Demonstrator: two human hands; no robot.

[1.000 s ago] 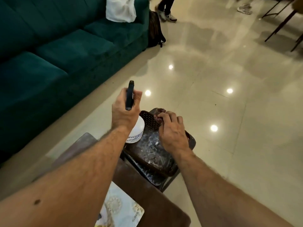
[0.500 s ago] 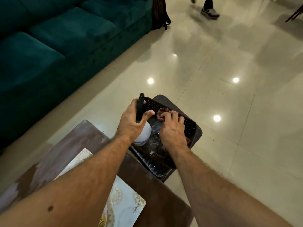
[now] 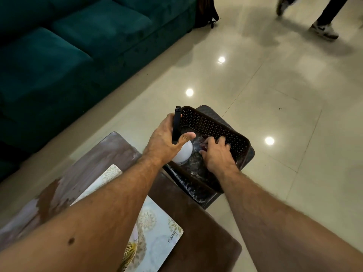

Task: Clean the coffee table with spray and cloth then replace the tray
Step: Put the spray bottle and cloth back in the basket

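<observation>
My left hand (image 3: 165, 138) grips a spray bottle with a white body (image 3: 183, 154) and a black head (image 3: 176, 124), held over the near left corner of a brown perforated basket (image 3: 216, 125). Inside the basket my right hand (image 3: 216, 154) lies with fingers spread on a dark red cloth (image 3: 204, 138), mostly hidden under the fingers. The basket stands on a small dark stool beyond the end of the brown coffee table (image 3: 200, 222). A pale patterned tray (image 3: 157, 230) marked KUBER lies on the table under my left forearm.
A teal sofa (image 3: 78, 55) runs along the left, with a dark bag (image 3: 206, 12) at its far end. A person's legs and shoes (image 3: 324, 28) cross the glossy tiled floor (image 3: 275, 95) at the top right. The table's left part shows pale smears (image 3: 94, 160).
Both hands have come down to the basket. My right hand, earlier bunched round the cloth, now has its fingers spread on it. The person in the background walked to the right.
</observation>
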